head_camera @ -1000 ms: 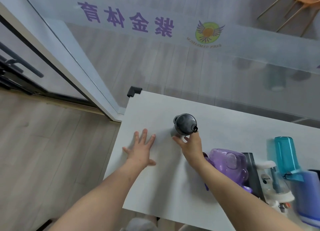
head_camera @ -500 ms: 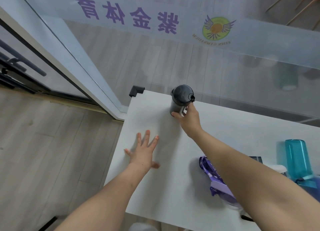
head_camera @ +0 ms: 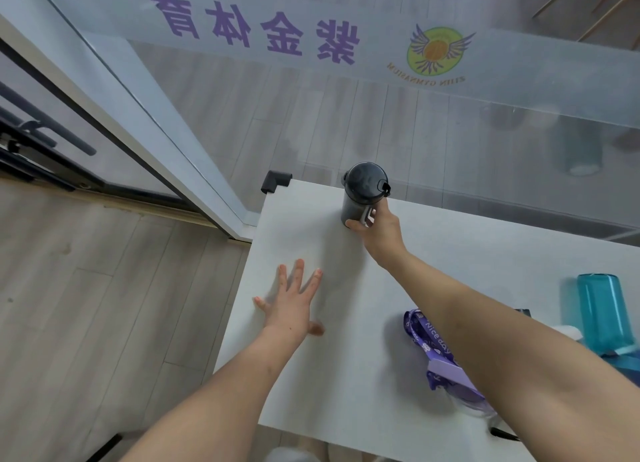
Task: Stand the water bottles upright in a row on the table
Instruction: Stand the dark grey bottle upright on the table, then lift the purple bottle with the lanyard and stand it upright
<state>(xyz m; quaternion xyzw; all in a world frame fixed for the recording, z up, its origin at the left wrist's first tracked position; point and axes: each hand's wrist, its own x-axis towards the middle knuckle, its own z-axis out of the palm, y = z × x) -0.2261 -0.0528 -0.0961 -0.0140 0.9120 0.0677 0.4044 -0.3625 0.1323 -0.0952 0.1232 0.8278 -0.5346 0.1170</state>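
Here, the right hand [head_camera: 379, 233] reaches far across the table, thumb and fingers curled round the lower body of the dark grey bottle [head_camera: 362, 195] and gripping it near its base. The bottle sits just beyond the hand, away from the person. It is upright, its long axis vertical and its domed lid closed on top. Its wall is opaque, so what it holds cannot be told. It stands at the far edge of the white table [head_camera: 346, 375], near the black corner guard [head_camera: 275, 180] and close against the glass wall [head_camera: 485, 91].

The left hand [head_camera: 294, 299] lies flat on the table nearer the person, fingers spread, holding nothing.

Further out, to the right and nearer the person, a purple bottle [head_camera: 446, 371] with a printed strap [head_camera: 427, 335] is largely hidden under the right forearm. A teal bottle [head_camera: 602, 316] appears to lie on its side, long axis running away from the person. No liquid shows through it. Both seem closer to the right hand, which looks best placed to fetch them once it lets go
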